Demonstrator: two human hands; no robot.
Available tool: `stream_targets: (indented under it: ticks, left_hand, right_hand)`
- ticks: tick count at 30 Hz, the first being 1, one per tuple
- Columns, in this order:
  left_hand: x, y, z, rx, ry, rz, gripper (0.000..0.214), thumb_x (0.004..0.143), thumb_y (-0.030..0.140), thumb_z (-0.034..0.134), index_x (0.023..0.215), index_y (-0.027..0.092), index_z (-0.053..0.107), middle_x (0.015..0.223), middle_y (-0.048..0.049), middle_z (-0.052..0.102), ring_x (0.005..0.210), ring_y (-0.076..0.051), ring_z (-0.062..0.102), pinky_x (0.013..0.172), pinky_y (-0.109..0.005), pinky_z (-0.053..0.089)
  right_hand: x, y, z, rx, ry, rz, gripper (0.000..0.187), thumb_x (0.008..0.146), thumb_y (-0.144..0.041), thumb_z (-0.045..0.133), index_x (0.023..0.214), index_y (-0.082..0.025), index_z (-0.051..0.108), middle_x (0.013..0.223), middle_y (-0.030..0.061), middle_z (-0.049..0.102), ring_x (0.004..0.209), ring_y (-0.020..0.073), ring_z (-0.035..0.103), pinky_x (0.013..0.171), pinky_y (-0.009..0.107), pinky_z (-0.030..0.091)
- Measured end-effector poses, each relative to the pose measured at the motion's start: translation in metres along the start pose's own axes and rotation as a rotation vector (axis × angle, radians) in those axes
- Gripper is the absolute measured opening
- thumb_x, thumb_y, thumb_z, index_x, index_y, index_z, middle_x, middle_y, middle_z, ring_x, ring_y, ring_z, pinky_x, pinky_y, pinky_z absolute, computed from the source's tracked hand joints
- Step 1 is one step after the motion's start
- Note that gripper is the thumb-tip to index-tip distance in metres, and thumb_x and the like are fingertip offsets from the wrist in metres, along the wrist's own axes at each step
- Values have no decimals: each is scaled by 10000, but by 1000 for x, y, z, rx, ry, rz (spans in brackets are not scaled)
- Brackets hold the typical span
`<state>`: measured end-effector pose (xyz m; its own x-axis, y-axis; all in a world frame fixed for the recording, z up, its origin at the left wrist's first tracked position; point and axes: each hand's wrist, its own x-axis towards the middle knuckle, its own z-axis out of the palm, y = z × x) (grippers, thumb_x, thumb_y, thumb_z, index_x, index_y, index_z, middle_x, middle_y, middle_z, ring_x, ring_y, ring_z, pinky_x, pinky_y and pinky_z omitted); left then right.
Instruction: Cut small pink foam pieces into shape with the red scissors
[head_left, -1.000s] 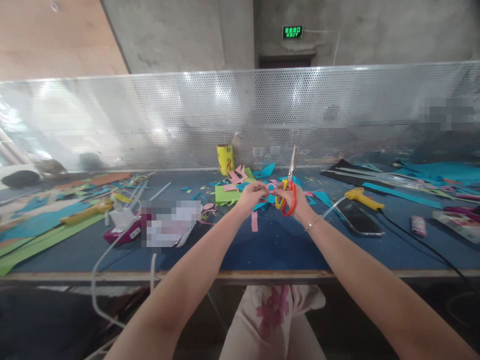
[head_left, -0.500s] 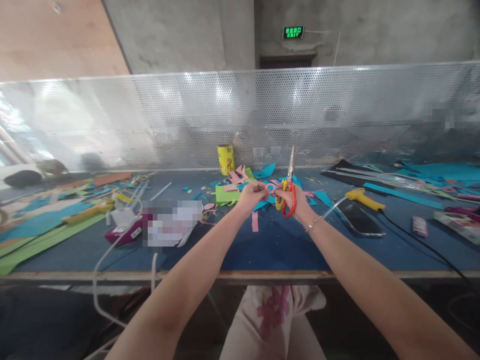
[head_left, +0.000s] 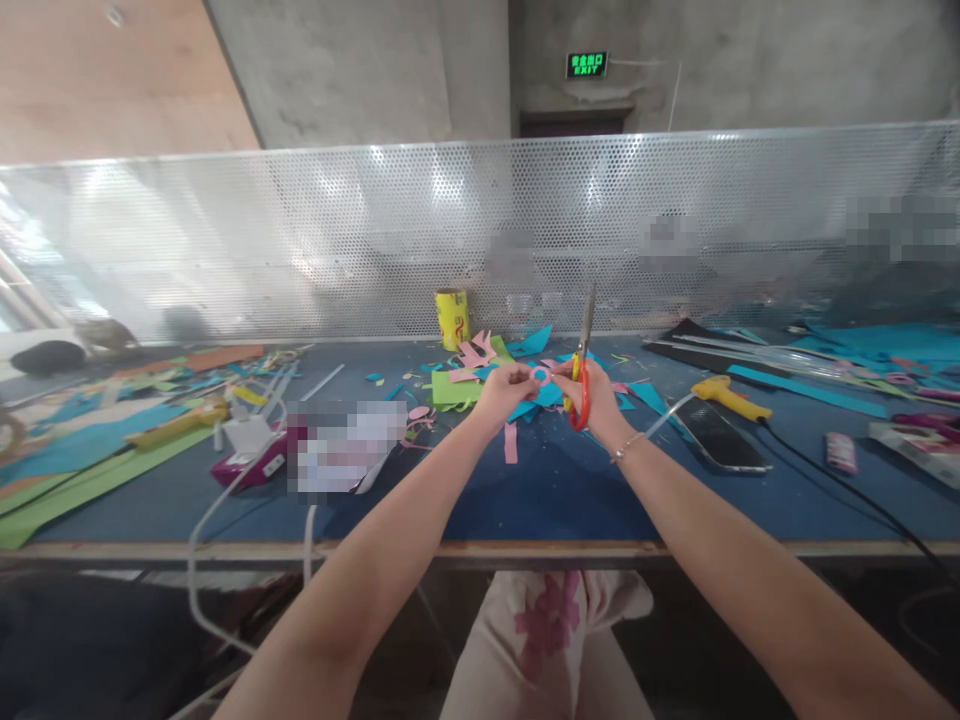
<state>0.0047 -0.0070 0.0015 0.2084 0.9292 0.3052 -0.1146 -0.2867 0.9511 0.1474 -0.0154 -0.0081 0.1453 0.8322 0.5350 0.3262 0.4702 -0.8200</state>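
Between my two hands is a small pink ring [head_left: 541, 375], perhaps of felt or paper. My left hand [head_left: 506, 388] pinches its left side. My right hand [head_left: 596, 395] carries scissors [head_left: 584, 385] with red and yellow handles, their blades pointing up and away from me. The thumb and forefinger of that same hand also reach the ring's right edge. Pink scraps [head_left: 475, 350], a green piece [head_left: 454, 390] and blue pieces [head_left: 531, 341] lie around and beyond my hands. A pink strip [head_left: 511, 443] rests on the table just in front of them.
A yellow cylinder [head_left: 451, 320] stands at the back by a perforated metal screen [head_left: 360, 240]. To the right lie a phone [head_left: 720, 438] and a yellow glue gun [head_left: 731, 398] with a black cable. On the left are a purple power strip [head_left: 255, 465], another glue gun [head_left: 176, 425] and coloured sheets [head_left: 82, 445].
The scissors have turned in my right hand, so the blades stand more upright and the handles look narrower. The pink ring shows more openly between my fingers. My arms have hardly moved.
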Motion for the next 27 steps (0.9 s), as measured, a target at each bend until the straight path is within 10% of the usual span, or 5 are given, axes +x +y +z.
stream_targets:
  ticks: [15,27]
  left_hand:
    - [-4,-4,4,221,-71,34,28,618,133,607,593,139,594,482,28,533,476,-78,510,517,-207,439]
    - [-2,-3,2,73,-9,-47,75,597,196,659,628,143,617,525,32,544,490,-67,498,540,-217,440]
  right_hand:
    - [-3,6,-2,-319,-3,-292,151,716,-244,525,850,-173,525,784,67,638,737,195,624,674,316,464]
    - [-2,5,-7,-417,47,-264,132,720,-258,505,820,-173,521,746,63,622,673,174,572,655,301,422]
